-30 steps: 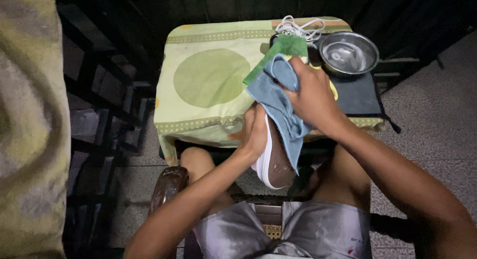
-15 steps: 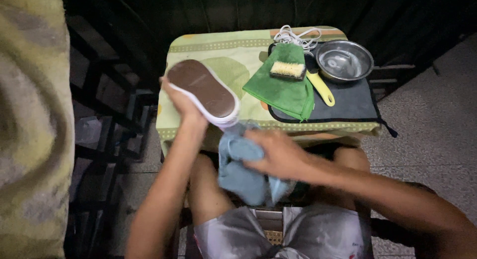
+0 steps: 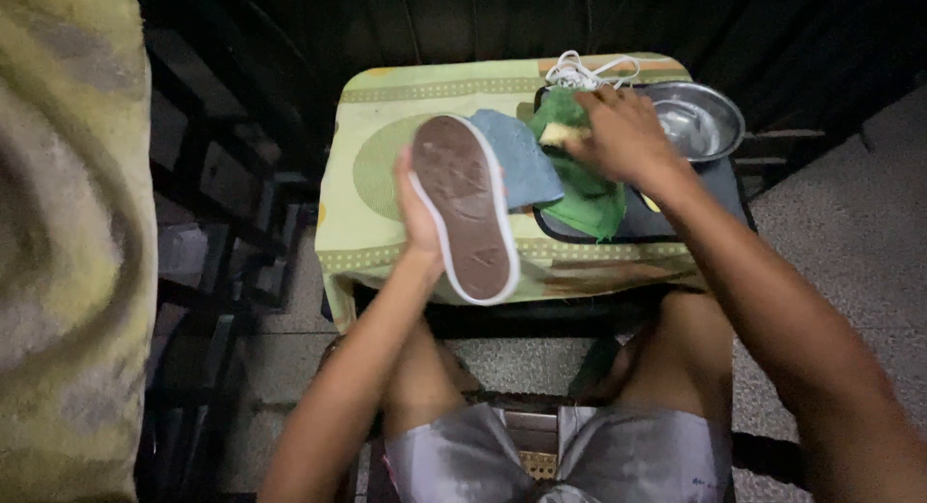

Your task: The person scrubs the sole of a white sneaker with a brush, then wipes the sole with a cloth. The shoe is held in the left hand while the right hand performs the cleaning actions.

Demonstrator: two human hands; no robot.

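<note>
While left hand [image 3: 417,213] grips shoe [image 3: 463,206], right hand [image 3: 623,131] touches sponge [image 3: 553,133].

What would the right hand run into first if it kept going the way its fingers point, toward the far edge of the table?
Probably the white shoelaces bunched just beyond the right hand, which rests on the yellow sponge and green cloth. Depth is hard to judge.

Left hand [image 3: 417,211]: forearm angled up from lower left, fingers wrapped around load, held over table's front edge, palm facing right. Right hand [image 3: 623,136]: arm extended from lower right toward table's far right corner, palm down, fingers curled and pressing.
</note>
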